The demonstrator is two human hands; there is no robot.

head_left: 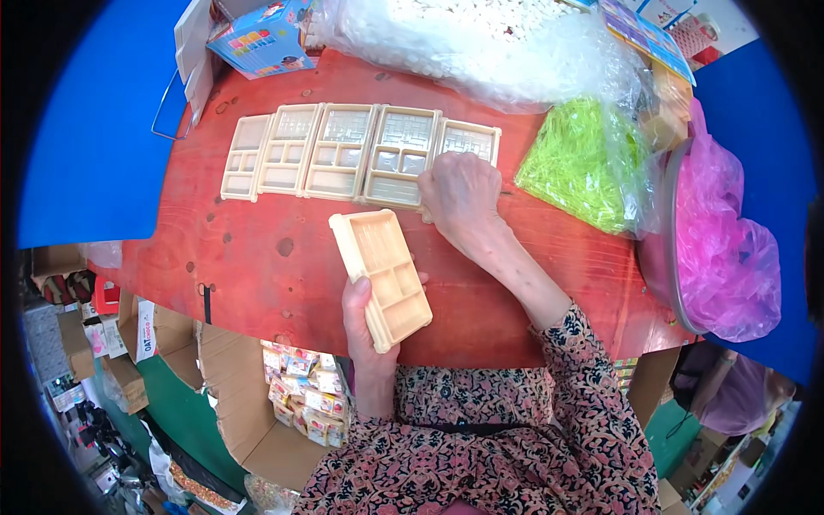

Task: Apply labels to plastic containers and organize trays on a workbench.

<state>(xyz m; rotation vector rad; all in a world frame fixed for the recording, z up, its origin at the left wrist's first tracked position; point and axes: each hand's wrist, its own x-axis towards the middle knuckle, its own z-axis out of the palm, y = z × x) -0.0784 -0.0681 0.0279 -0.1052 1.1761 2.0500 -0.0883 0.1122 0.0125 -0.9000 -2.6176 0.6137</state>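
Observation:
My left hand (363,319) is wrapped around a cream plastic compartment tray (393,257), tilted, with one long section and smaller ones below; its thick side suggests several stacked together. Several like trays (337,153) lie side by side in a row across the red table, each showing a greyish, patterned floor. At the row's right end, my right hand (463,189) is closed over the near part of the last tray (470,137). It covers much of that tray, and its fingertips are mostly hidden.
Bright green shredded filler in a clear bag (584,163) lies right of the row. A metal basin (674,249) with a pink plastic bag (721,249) stands at the right edge. Behind are a large clear bag of white pieces (481,43) and a blue box (266,39). Below the table, an open carton (249,403) holds small packets.

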